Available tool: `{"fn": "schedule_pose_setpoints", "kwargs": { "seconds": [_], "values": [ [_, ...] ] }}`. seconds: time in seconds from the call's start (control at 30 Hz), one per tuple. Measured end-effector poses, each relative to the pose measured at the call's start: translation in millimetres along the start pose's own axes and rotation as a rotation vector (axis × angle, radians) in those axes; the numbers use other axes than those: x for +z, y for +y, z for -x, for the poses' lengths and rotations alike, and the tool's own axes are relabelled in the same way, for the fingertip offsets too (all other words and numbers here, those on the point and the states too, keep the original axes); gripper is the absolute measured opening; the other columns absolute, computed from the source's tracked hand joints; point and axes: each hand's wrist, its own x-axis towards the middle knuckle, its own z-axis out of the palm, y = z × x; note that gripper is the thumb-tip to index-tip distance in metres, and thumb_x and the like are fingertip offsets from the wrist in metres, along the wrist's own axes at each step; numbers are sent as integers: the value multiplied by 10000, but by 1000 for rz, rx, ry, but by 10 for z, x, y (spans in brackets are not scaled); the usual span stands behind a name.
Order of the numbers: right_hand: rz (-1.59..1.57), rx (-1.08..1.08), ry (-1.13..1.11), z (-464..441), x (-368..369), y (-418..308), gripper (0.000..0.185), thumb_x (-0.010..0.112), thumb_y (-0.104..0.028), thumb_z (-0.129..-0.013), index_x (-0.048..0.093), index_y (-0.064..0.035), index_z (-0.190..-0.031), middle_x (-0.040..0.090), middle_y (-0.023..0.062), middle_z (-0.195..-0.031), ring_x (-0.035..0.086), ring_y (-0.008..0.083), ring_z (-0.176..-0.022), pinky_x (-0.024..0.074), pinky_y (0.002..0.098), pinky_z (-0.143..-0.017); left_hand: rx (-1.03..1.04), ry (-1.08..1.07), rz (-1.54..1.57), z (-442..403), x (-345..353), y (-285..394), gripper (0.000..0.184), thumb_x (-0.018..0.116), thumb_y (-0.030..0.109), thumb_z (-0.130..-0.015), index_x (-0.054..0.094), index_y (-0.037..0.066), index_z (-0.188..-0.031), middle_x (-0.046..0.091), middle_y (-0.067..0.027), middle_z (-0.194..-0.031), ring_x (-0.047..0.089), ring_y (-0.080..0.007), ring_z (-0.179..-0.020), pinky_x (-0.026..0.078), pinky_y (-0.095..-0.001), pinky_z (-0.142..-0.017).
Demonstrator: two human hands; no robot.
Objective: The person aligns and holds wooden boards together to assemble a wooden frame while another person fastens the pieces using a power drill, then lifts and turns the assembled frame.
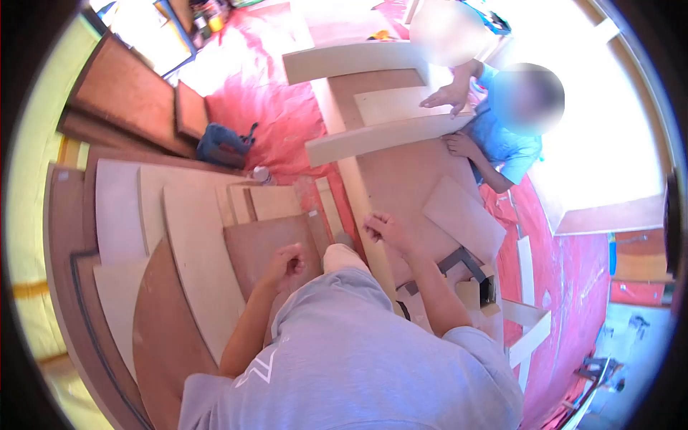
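Left hand (289,259) is held half-curled near the brown panel (251,240), which is set beside wood sheets (188,244); right hand (380,226) is loosely bent by the surface (401,183). Whether anything's pinched in either grip can't be told. Panel's probably stiff, lightish, best held by opposite edges tbh.

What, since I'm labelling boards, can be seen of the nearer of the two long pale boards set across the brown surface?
The nearer board is long, narrow, pale and plain, seemingly wood or plywood. It appears to stand on edge across the brown surface, its left end jutting past that surface's pale rim. The co-worker's lower hand is by its right end; contact is unclear. Neither the wearer's left hand nor right hand touches it.
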Motion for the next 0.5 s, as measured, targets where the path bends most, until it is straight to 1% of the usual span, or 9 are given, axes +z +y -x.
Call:
{"fn": "schedule_pose_setpoints", "kwargs": {
  "seconds": [0.07, 0.1, 0.17, 0.27, 0.3, 0.33, 0.37, 0.47, 0.5],
  "values": [
    [70, 55, 233, -31, -186, 116, 268, 602, -305, -951, 574, -107, -1129, 622, -4, -819, 579, 101, -671, 497, 275, -663, 57, 133, -38, -38, -239, -24, 241, 621, 292, -944, 587, 85, -824, 575, -12, -705, 527, -112, -622, 439, -255, -576],
    [47, 69, 350, -212, -452, -292, 290, 596, -301, -955, 557, -97, -1157, 619, 2, -845, 576, 94, -679, 492, 270, -658, 81, 133, -92, -447, -160, 217, 232, 624, 282, -942, 592, 79, -834, 576, -11, -708, 527, -107, -622, 440, -253, -576],
    [-128, 82, 489, -471, -413, -462, 336, 585, -293, -961, 524, -78, -1212, 613, 16, -896, 570, 81, -696, 482, 258, -649, 121, 245, -305, -473, -292, 593, 214, 630, 261, -937, 602, 66, -853, 579, -9, -715, 526, -95, -624, 441, -249, -577],
    [-202, 0, 623, -1123, -536, -475, 486, 599, -299, -948, 427, -44, -1325, 601, 77, -1061, 601, 142, -879, 499, 299, -735, 161, 395, -468, -764, -729, 931, 194, 637, 223, -927, 619, 31, -943, 607, -24, -760, 555, -89, -668, 463, -248, -609],
    [-112, -40, 743, -1418, -655, -444, 557, 612, -294, -938, 373, -28, -1365, 580, 100, -1121, 585, 170, -950, 492, 317, -785, 212, 422, -559, -868, -761, 1060, 203, 639, 211, -923, 618, 18, -979, 616, -29, -773, 567, -98, -687, 475, -256, -630],
    [-59, -81, 883, -1908, -831, -458, 630, 624, -289, -929, 318, -13, -1405, 559, 123, -1180, 570, 199, -1022, 486, 335, -836, 265, 430, -688, -1144, -806, 1455, 219, 641, 200, -919, 617, 5, -1015, 624, -34, -786, 579, -106, -705, 488, -263, -651],
    [15, -99, 1002, -2170, -896, -457, 706, 636, -284, -919, 263, 3, -1445, 538, 146, -1240, 554, 227, -1094, 479, 352, -886, 312, 458, -793, -1232, -831, 1680, 242, 644, 189, -915, 616, -9, -1052, 632, -39, -799, 592, -115, -724, 500, -271, -672],
    [-182, -317, 1004, -2466, -973, -748, 848, 668, -240, -884, 142, 46, -1484, 482, 212, -1331, 472, 299, -1242, 401, 377, -1023, 449, 445, -1099, -1635, -874, 2253, 292, 650, 162, -906, 604, -22, -1128, 645, -67, -890, 614, -145, -819, 513, -289, -729],
    [-191, -265, 1070, -2564, -923, -697, 880, 677, -232, -872, 115, 51, -1488, 459, 225, -1354, 467, 304, -1253, 392, 371, -1035, 488, 418, -1163, -1703, -871, 2463, 308, 652, 160, -901, 598, -20, -1145, 645, -75, -927, 617, -154, -848, 513, -291, -737]
  ]
}}
